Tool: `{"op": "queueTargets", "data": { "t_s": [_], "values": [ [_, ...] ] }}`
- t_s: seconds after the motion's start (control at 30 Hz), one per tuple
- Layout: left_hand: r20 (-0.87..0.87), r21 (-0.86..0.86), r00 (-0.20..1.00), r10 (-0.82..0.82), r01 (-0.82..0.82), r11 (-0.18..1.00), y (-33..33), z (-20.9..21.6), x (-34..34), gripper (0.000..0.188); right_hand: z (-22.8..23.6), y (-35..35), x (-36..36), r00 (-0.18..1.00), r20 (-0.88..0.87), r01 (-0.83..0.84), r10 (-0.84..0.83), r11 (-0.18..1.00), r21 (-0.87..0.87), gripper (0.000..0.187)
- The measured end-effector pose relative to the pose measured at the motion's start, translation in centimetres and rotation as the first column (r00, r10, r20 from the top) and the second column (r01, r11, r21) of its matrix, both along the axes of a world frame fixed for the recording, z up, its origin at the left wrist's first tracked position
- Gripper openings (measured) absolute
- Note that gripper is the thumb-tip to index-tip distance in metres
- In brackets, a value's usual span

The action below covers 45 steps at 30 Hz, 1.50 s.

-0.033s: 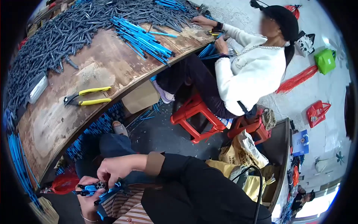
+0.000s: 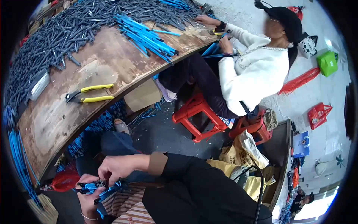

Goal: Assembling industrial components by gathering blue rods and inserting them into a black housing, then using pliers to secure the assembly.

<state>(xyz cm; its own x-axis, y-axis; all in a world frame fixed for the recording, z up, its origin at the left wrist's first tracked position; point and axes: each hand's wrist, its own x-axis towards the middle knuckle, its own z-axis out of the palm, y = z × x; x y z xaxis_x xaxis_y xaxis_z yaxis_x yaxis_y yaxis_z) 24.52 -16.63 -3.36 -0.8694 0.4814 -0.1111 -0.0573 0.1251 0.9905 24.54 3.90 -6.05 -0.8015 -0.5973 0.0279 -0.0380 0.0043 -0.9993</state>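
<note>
My left hand (image 2: 87, 199) is closed around a bunch of blue sticks with black ends (image 2: 88, 187), low at the left of the head view. My right hand (image 2: 115, 168) reaches over from the right, its fingers pinched together close against the bunch. What lies between those fingertips is hidden. A grey, round, holed end (image 2: 100, 183) shows between the two hands. More blue and black pieces (image 2: 112, 189) stick out below my right fingers, above my striped clothing.
On the wooden table (image 2: 48, 119) lie yellow-handled pliers (image 2: 89, 94), a heap of dark grey rods (image 2: 56, 44) and blue sticks (image 2: 145, 39). A co-worker (image 2: 257, 71) in white sits beyond, by a red stool (image 2: 199, 117). Sacks (image 2: 244, 153) stand at my right.
The table, the stool and the co-worker appear slightly further right in the view. Both my hands keep the same hold and almost the same place.
</note>
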Motion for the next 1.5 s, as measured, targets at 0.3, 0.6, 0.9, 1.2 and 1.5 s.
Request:
{"op": "queueTargets", "data": {
  "t_s": [0.3, 0.6, 0.9, 1.2, 1.5],
  "values": [
    [-0.118, -0.044, 0.992, 0.045, -0.050, 0.998, -0.5, -1.0, -0.7, 0.027, -0.5, -1.4, 1.0, 0.944, 0.222, 0.238, -0.246, 0.969, 0.064, 0.013],
    [-0.099, 0.135, 0.995, -0.007, 0.021, 0.991, -2.2, -2.7, -0.6, 0.028, -0.1, -2.2, -0.4, 0.933, 0.342, 0.086, -0.116, 0.991, 0.100, 0.019],
    [-0.275, 0.169, 0.931, -0.241, 0.293, 0.941, -2.6, -3.0, -1.7, 0.031, -0.7, -2.6, -3.5, 0.892, 0.400, -0.266, 0.213, 0.961, 0.082, 0.030],
    [-0.117, 0.120, 0.951, -0.287, 0.300, 0.946, -3.5, -2.3, -3.0, 0.041, -0.8, -3.6, -4.6, 0.937, 0.196, -0.326, 0.288, 0.922, 0.207, 0.038],
    [-0.659, -0.445, 0.645, -0.387, 0.081, 0.892, -3.6, 0.0, -3.8, 0.068, 0.9, -4.3, -3.6, 0.917, -0.083, -0.308, 0.390, 0.825, 0.473, 0.048]
  ]
}}
